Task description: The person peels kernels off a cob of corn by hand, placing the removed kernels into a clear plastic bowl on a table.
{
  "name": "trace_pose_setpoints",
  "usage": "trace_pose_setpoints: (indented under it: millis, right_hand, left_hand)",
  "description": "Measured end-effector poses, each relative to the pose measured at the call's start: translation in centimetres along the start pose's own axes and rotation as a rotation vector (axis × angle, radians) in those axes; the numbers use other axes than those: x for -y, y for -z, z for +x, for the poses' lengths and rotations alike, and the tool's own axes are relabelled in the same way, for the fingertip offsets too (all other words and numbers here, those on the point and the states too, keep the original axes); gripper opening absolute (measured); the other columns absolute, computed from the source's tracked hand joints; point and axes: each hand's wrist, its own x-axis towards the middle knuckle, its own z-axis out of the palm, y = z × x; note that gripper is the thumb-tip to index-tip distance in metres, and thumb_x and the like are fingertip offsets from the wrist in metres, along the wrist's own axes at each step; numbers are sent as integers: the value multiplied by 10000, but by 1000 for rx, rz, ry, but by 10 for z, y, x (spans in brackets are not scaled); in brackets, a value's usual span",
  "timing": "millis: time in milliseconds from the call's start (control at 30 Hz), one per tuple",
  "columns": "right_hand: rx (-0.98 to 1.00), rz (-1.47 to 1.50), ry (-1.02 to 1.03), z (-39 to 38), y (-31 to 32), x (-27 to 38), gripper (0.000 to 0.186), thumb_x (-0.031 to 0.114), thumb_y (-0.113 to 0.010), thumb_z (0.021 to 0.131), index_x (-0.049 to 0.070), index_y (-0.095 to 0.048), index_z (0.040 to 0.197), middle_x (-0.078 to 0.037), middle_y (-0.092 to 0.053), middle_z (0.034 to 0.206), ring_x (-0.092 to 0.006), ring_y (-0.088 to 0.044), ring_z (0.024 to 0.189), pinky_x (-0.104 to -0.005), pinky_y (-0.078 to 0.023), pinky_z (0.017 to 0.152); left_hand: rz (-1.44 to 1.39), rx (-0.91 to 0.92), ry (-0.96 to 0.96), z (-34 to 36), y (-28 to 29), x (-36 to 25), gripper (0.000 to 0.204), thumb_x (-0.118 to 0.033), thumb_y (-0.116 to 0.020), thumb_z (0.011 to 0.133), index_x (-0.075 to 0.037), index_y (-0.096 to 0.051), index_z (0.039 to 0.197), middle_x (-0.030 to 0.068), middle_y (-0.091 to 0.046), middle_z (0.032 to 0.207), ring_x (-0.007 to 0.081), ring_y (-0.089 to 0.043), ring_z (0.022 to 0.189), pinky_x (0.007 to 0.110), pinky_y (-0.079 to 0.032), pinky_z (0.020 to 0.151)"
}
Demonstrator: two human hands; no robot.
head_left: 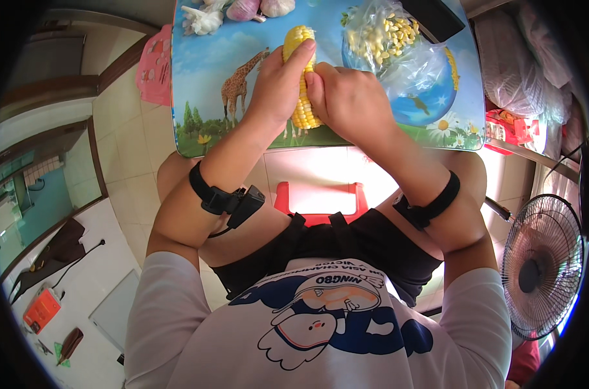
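corn cob (301,78) sits upper centre of frame, held upright-ish btwn both hands over the small table; left hand (278,84) wraps the cob from its left side, fingers curled over the top end, gripping it; right hand (346,97) closed against the cob's right side, thumb pressed onto the kernels near mid-cob; lower part of the cob shows yellow kernels below the hands, touching or just above the table top, can't tell which; clear plastic bag (398,45) w/ loose kernels inside lies just right of the right hand, upper right of frame; garlic bulbs (242,10) at the top edge, up-left of the cob, well apart from it; table (204,71) has a printed top w/ blue sky, giraffe and grass; red stool (320,198) shows below the table, centre frame, btwn the knees; pale tiled floor (123,123) at left; standing fan (541,266) at lower right; black bands on both wrists.
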Motion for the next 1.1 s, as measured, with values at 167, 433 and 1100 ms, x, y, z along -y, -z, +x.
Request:
trace_pose_setpoints:
  millis: [167,433,1100]
  right_hand:
    - [-36,4,6,1,3,-3,298,295,-536,933,66,-573,746,-129,-596,562,-332,-592,482,-422,-485,460]
    - [-9,34,17,5,16,5,250,274,-576,919,80,-560,761,-98,-598,627,-324,-603,547,-423,-482,489]
    - [99,536,-131,5,15,-5,211,181,-539,936,7,-553,817,-194,-599,686,-392,-588,616,-428,-451,560]
  left_hand:
    - [-10,-23,31,-1,-3,-2,396,-403,-601,937,-18,-590,1032,15,-576,905,76,-538,800,255,-456,703]
    - [-60,18,38,1,3,-4,377,-396,-561,959,-27,-584,1035,20,-571,902,81,-539,807,265,-451,711]
    - [-111,89,131,2,7,-6,342,-401,-555,956,-66,-574,1020,13,-563,840,97,-560,732,280,-476,650]
